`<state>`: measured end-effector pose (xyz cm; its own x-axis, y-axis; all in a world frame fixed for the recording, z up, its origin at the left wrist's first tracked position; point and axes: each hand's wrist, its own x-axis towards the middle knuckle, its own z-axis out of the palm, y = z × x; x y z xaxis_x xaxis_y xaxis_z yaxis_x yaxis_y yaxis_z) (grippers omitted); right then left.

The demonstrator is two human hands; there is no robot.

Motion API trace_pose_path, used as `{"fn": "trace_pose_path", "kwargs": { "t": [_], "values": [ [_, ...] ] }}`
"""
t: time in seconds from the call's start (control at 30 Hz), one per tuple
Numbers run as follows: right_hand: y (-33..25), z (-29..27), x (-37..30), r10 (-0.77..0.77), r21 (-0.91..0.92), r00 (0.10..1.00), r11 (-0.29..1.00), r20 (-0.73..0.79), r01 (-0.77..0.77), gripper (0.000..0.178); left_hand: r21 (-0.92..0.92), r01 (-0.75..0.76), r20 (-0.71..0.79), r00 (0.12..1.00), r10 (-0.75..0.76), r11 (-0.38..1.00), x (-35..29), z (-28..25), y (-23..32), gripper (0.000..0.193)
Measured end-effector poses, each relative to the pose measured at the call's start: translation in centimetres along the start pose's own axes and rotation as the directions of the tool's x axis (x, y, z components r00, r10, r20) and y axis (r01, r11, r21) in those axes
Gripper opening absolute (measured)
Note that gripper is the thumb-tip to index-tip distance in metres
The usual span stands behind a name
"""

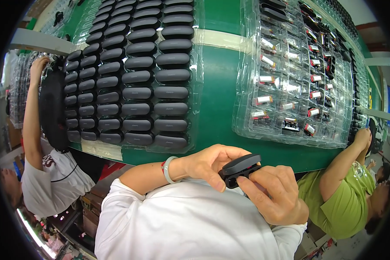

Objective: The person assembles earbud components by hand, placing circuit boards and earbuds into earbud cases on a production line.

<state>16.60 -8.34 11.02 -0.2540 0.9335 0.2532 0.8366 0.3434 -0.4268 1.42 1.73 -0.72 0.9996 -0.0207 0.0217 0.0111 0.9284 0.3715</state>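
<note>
Two hands, left hand (214, 162) and right hand (275, 193), grip one dark case (240, 170) at six o'clock below the green counter (216, 86), seemingly mid-assembly; pressing it shut likely needs aligned halves.

**Item Count**

Clear plastic trays on the green bench (221, 86): two.
Left tray (195, 26): dark oval cases (136, 78) in four columns; exact total cannot be determined.
Right tray (247, 65): small components (264, 100); uncountable.
Open dark case (240, 168) in hand: one.
Persons nearby: two.
</note>
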Motion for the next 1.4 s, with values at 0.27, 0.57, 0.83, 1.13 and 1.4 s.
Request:
{"fn": "trace_pose_path", "kwargs": {
  "t": [0.27,0.57,0.83,1.13,1.4],
  "values": [
    [-0.5,0.5,-0.4,0.019,-0.024,0.998,1.0,-0.051,-0.02,0.03,-0.016,-0.022,0.018,1.0,0.022,1.0,-0.2,0.2,0.2,0.09],
    [-0.5,0.6,-0.6,0.016,-0.053,0.998,0.998,-0.058,-0.019,0.029,0.017,0.044,-0.072,0.996,-0.043,0.999,-0.3,0.6,0.4,0.095],
    [0.7,-0.2,0.7,-0.019,0.06,0.999,0.998,0.029,0.017,0.031,0.018,0.067,-0.094,0.993,-0.065,0.998,-0.3,0.6,0.7,0.097],
    [0.2,2.1,-0.1,-0.05,-0.077,0.995,0.996,-0.092,0.043,0.032,-0.008,-0.09,-0.021,0.996,0.09,0.996,-0.3,-0.4,-0.4,0.087],
    [0.0,2.7,-0.9,-0.052,0.037,0.983,0.998,-0.178,0.059,0.03,0.013,-0.044,0.018,0.999,0.044,0.999,-0.5,-0.4,-0.2,0.089]
  ]
}}
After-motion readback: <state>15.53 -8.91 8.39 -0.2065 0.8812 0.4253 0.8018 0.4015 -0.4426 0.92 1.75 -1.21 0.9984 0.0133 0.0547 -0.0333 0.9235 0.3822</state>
